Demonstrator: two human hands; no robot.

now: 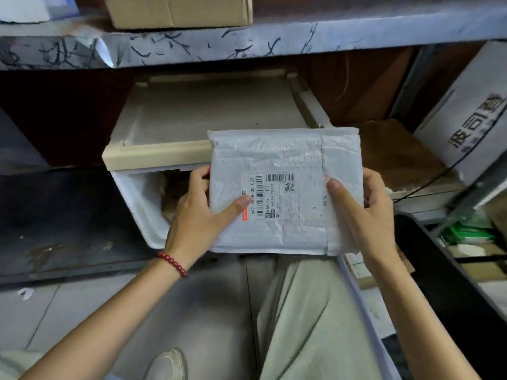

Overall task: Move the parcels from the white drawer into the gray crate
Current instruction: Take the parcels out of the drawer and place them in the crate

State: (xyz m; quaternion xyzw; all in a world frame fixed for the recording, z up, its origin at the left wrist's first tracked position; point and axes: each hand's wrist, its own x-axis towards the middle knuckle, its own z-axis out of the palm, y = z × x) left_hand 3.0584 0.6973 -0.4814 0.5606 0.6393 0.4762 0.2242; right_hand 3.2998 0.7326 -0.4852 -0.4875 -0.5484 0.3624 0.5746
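- Parcel (285, 187), a white padded plastic mailer with a barcode label, is held level just in front of the open white plastic drawer (153, 154) at 10 o'clock.
- Left hand (200, 215) and right hand (367, 215) each pinch a side edge, thumb on top.
- It is best kept flat and swung toward 4 o'clock, where the gray crate (365, 305) seems to lie.
- The marbled shelf edge (247, 42) at 12 o'clock limits lifting.

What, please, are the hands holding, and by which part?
A parcel: the left hand grips its left edge, the right hand its right edge, thumbs on top.
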